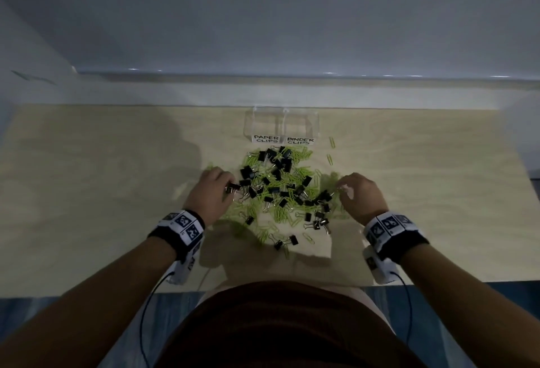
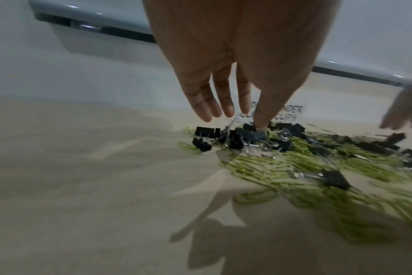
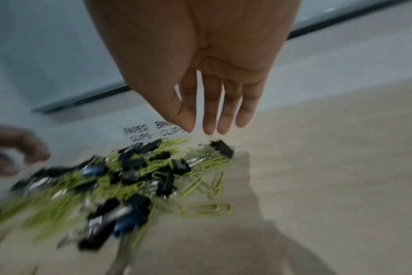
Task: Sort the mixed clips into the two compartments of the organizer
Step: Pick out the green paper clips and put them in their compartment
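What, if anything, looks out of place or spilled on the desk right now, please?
The green paper clips and black binder clips lie jumbled in one spilled heap in front of the clear organizer, whose two labelled compartments look empty. Two paper clips have strayed to the right of the heap. Nothing looks damaged.

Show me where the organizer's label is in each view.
Head: label at centre, behind the pile.
Left wrist: partly hidden behind the left hand's fingers, label right of them.
Right wrist: label left of centre, above the pile.
Shared landmark: the word "CLIPS".
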Tool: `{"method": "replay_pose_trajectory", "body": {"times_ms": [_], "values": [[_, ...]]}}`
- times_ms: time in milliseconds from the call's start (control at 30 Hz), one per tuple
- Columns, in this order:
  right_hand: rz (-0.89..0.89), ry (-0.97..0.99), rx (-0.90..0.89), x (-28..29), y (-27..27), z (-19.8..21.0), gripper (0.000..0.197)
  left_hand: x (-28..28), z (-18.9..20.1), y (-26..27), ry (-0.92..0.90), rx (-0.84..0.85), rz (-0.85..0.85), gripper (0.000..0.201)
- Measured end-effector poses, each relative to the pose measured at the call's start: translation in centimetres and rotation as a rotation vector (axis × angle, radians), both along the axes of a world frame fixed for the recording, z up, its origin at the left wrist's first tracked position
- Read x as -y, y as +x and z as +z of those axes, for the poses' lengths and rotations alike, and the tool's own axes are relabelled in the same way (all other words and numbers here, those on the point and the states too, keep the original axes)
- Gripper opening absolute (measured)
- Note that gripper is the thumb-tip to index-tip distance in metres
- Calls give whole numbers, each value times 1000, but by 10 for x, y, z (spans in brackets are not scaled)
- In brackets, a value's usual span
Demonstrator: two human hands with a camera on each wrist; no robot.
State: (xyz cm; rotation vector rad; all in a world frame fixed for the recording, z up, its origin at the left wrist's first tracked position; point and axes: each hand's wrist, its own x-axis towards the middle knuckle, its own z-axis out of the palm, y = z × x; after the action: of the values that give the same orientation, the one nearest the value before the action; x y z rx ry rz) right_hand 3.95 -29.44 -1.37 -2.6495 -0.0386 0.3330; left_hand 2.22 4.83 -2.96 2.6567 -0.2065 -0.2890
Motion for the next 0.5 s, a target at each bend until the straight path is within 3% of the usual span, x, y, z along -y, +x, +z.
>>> {"method": "replay_pose_trajectory", "body": {"times_ms": [67,133,267,500], "values": [[146,-102,56,-5,-10,-3,22,10,-3,-5,-23,-37,-71,21],[336,-82,87,-19,-24,-6,20,23,-5,-12,-38,-147,-186,20],[676,-53,-110,-55,-48,-5,17,39,-13,-19,39,-257,-374,29],[731,-38,-161,-73,-59,-32,16,41,-11,-16,77,-228,-438,30]]}}
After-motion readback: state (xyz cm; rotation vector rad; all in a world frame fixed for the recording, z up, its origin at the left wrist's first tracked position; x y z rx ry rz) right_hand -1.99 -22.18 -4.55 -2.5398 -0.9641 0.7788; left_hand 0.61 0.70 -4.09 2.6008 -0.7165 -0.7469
